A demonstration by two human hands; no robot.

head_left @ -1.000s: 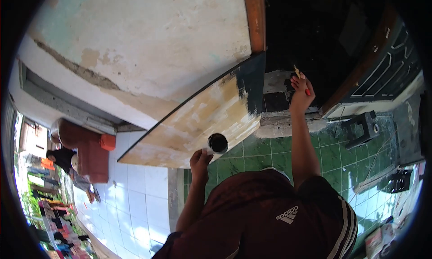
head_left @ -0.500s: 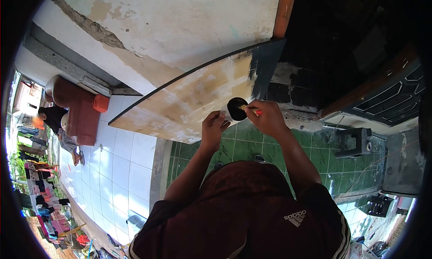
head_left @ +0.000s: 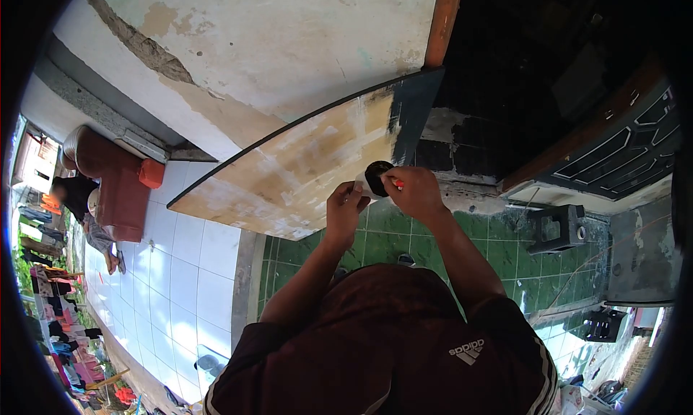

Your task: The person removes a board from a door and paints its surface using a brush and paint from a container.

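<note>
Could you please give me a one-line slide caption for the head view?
Left hand holds a cup of black paint while right hand dips a brush beside a half-painted board.

Both arms fwd, left hand [head_left: 345, 211] & right hand [head_left: 413, 193] close together, each grip closed.

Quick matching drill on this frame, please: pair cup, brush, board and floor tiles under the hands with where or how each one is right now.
Things:
1. cup
2. brush
3. board
4. floor tiles

States:
A. green
B. leaning on the wall, one end painted black
C. in the left hand, black inside
D. in the right hand, at the cup's mouth

Pairs: 1-C, 2-D, 3-B, 4-A
</note>
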